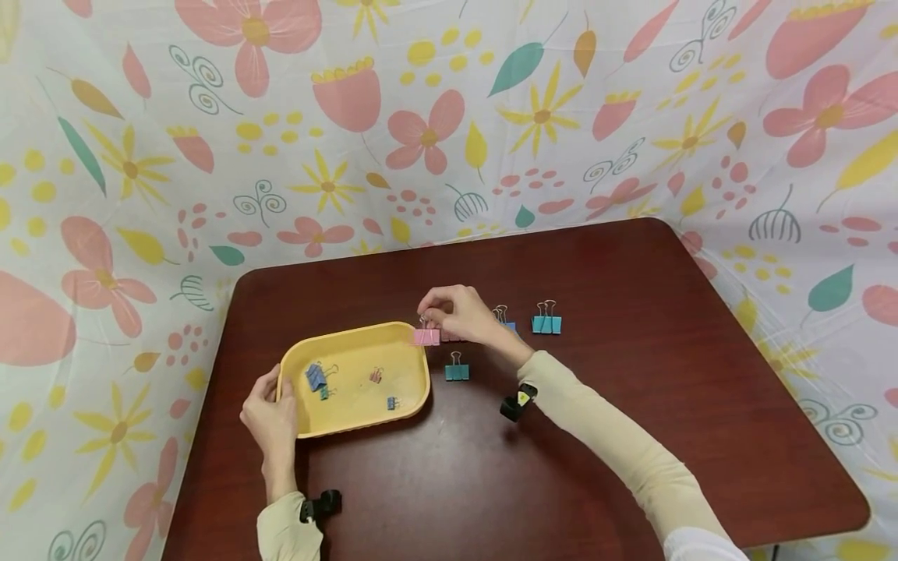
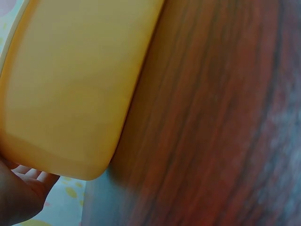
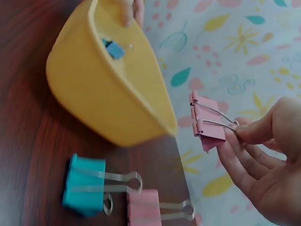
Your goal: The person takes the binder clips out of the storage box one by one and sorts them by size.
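Grips the left end of the yellow tray [image 1: 351, 407] with the left hand [image 1: 270, 413]. Note inside: blue clip [image 1: 316, 377], three smaller clips [image 1: 376, 375]. Note on the table [image 1: 561, 467], just right of the tray: teal clip [image 1: 457, 372]. Pinches pink binder clip [image 3: 209, 115] by its wire handle [image 3: 218, 123] with the right hand [image 1: 463, 312], raised near the tray's far right corner. Note beyond: second pink clip [image 3: 145, 209], turquoise clip [image 1: 546, 323], floral cloth [image 1: 435, 70].

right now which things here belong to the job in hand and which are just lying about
Seem part of the job:
pink binder clip, pinched by the right hand
yellow tray, gripped by the left hand
clips inside it
clips outside it, probably

Seem just surroundings:
dark red table
floral cloth
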Demonstrator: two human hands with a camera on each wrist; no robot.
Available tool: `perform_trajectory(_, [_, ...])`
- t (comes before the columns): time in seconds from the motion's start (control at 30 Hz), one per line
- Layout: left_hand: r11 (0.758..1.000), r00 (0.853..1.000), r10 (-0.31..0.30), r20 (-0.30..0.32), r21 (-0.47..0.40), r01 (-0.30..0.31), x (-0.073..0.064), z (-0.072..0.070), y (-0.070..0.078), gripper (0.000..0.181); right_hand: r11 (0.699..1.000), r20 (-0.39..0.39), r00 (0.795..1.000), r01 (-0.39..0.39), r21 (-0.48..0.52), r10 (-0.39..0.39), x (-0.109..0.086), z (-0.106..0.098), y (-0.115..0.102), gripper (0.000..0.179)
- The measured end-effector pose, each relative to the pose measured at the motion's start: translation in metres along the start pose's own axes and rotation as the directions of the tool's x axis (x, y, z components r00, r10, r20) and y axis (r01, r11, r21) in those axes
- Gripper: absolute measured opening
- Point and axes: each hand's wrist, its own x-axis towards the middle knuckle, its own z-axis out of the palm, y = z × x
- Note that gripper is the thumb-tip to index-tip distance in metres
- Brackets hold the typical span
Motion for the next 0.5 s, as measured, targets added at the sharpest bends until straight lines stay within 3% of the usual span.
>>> perform_trajectory(0.23, [1.0, 1.0, 0.002, -0.001, 0.008, -0.002, -0.004, -0.001, -0.002, 0.03, 1.0, -0.008, 1.0, 0.004, -0.012, -0.004, -0.019, -0.024, 0.024, 0.012])
perform_trajectory(0.5, [1.0, 1.0, -0.007, 0.007, 0.011, 0.007, 0.001, 0.001, -0.002, 0.031, 0.999, -0.074, 0.997, -0.034, -0.004, 0.034, -0.039, -0.056, 0.041, 0.012])
